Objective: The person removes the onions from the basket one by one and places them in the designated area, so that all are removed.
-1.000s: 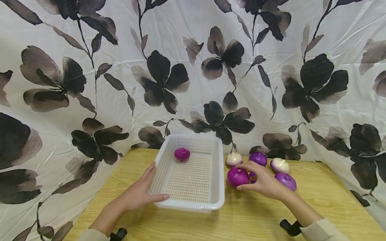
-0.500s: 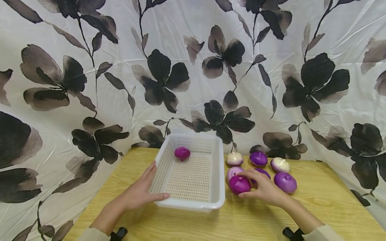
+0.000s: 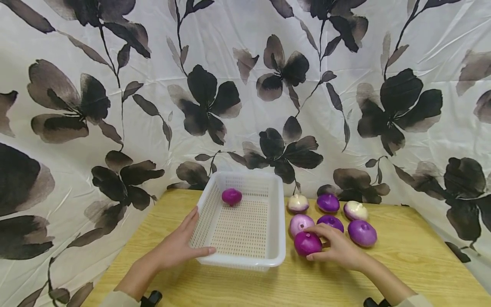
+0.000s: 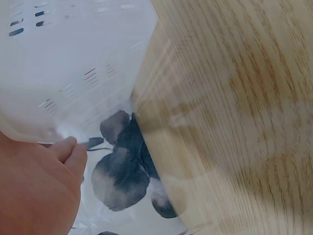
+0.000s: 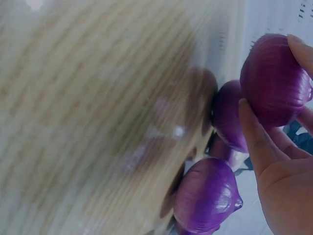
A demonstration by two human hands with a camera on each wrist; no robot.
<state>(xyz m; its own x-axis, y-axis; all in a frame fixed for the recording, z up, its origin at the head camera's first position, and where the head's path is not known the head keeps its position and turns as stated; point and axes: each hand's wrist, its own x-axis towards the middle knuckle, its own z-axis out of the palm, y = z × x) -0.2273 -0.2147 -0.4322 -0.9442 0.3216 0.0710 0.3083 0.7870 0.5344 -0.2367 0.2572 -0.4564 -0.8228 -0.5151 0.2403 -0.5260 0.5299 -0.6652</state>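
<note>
My right hand (image 3: pixel 341 249) pinches a red onion (image 3: pixel 308 243) between thumb and fingers, to the right of a white plastic basket (image 3: pixel 281 230). In the right wrist view the held red onion (image 5: pixel 271 81) appears raised off the table. My left hand (image 3: pixel 178 245) grips the basket's near left corner, its thumb over the front rim and its fingers along the left side. In the left wrist view the fingers (image 4: pixel 68 149) lie at the rim's underside. One red onion (image 3: pixel 232 197) lies inside the basket near its far left corner.
Several onions lie on the wooden table (image 3: pixel 322 285) behind and right of the held one, among them a pale purple onion (image 3: pixel 301 224), a violet onion (image 3: pixel 362 233) and a white-topped onion (image 3: pixel 355 210). A floral cloth (image 3: pixel 245 106) hangs behind the table.
My right hand has moved the held red onion toward me and slightly right, uncovering the pale purple onion behind it. The left hand and the basket stay in place.
</note>
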